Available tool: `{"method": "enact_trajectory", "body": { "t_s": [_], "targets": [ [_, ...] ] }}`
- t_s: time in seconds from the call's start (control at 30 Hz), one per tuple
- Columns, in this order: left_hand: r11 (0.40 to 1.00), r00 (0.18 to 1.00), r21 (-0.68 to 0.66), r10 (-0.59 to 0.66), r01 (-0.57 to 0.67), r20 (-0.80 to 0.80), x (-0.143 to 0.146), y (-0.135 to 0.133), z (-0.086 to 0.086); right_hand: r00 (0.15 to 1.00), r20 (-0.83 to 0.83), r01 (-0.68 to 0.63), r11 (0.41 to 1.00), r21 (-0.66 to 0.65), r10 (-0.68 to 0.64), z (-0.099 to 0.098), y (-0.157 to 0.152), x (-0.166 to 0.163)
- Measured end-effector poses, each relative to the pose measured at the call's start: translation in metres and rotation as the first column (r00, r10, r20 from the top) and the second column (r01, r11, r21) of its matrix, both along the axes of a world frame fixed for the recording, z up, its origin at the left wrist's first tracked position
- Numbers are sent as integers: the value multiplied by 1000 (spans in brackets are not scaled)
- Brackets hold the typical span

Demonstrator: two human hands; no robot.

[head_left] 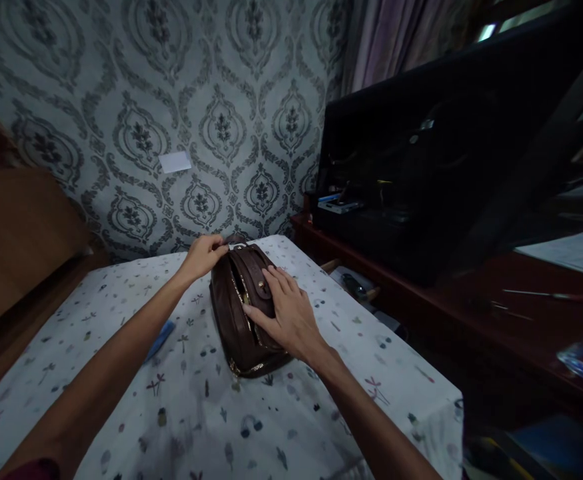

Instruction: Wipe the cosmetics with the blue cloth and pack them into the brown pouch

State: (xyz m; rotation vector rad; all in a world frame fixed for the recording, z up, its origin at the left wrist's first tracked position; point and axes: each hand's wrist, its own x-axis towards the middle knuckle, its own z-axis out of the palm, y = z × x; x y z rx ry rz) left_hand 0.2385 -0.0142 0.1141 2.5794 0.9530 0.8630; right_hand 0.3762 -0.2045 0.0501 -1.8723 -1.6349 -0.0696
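A dark brown leather bag [236, 327] lies on a table with a white patterned cloth [181, 400]. Its gold zipper runs along the top and looks partly parted. My left hand [204, 255] pinches the far end of the bag, at what looks like the zipper pull or a small tab. My right hand [284, 313] lies flat on the bag's right side, fingers stretched out and pressing on the leather.
A blue flat object [160, 339] lies on the cloth left of the bag, partly under my left forearm. A dark wooden desk [471, 300] with a big black screen [421, 153] stands right. A patterned wall is behind, a wooden headboard [16, 227] at left.
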Motion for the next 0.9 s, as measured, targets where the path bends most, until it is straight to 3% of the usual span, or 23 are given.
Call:
{"method": "enact_trajectory", "body": {
  "t_s": [0.27,0.47,0.7,0.9],
  "targets": [
    [996,987,90,-16,30,-158,-2,-37,7,1000,1,-12,996,92,12,-8,2,1],
    [982,975,184,68,-29,-210,34,-39,11,999,-12,34,982,187,-32,-22,-1,-3],
    [992,979,115,81,-60,-185,62,-24,7,998,-51,57,944,324,-42,-39,-6,-7],
    [998,992,-9,-60,59,-108,55,-30,5,998,-51,52,950,309,-38,-32,-5,-9]
  ]
}}
